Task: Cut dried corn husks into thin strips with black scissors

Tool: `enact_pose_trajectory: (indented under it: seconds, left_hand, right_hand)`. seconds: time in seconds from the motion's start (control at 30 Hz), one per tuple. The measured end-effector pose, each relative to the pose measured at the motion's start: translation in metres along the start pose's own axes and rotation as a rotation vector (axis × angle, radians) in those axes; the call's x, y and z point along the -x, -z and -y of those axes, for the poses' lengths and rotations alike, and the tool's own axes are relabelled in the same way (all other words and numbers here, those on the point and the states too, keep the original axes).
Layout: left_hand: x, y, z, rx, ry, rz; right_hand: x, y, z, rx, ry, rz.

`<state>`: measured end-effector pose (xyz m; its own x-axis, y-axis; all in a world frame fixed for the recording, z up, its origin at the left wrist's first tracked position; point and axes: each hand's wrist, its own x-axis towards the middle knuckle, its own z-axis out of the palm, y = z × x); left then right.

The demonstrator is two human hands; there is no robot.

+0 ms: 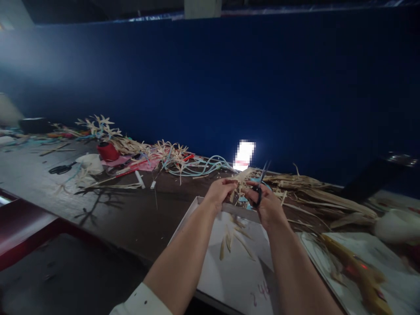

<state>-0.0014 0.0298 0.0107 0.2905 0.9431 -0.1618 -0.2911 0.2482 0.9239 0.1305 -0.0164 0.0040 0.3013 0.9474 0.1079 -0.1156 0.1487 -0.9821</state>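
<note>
My left hand is closed in a pinch on a small piece of dried straw leaf, held up over a white shallow box. My right hand grips dark-handled scissors, whose blades point up beside the straw. Several cut straw slivers lie in the box below both hands.
A long dark table holds piles of dried leaves, blue cords, a red spool and black scissors. An orange tool lies on white paper at right. A blue wall stands behind.
</note>
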Motion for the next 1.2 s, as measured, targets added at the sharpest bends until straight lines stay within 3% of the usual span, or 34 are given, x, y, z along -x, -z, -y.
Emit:
enact_pose_trajectory:
  seconds: [0.13,0.2,0.4,0.57,0.7,0.9,1.0,1.2]
  left_hand:
    - [0.003,0.001,0.002,-0.028,0.057,0.169]
    - [0.003,0.000,0.004,-0.036,0.051,0.187]
    - [-0.005,-0.002,0.010,-0.033,-0.116,0.020]
    - [-0.012,0.006,0.007,-0.061,-0.250,-0.022]
    - [-0.017,0.014,0.004,-0.124,-0.282,-0.097]
    - [-0.017,0.017,-0.002,-0.157,-0.316,-0.178]
    - [-0.016,0.016,-0.003,-0.156,-0.313,-0.185]
    - [-0.015,0.015,-0.001,-0.166,-0.284,-0.083]
  right_hand:
    - [-0.001,0.001,-0.001,-0.042,0.036,0.036]
    - [-0.001,0.001,-0.001,-0.041,0.049,0.030]
    - [0.002,-0.003,0.004,0.086,0.013,-0.001]
    - [0.008,-0.002,0.011,0.251,-0.144,0.194]
    - [0.012,0.005,0.018,0.377,-0.167,0.363]
    - [0.013,0.017,0.024,0.482,-0.186,0.445]
    - [0.013,0.019,0.022,0.513,-0.183,0.488]
    - [0.013,0.017,0.019,0.539,-0.172,0.480]
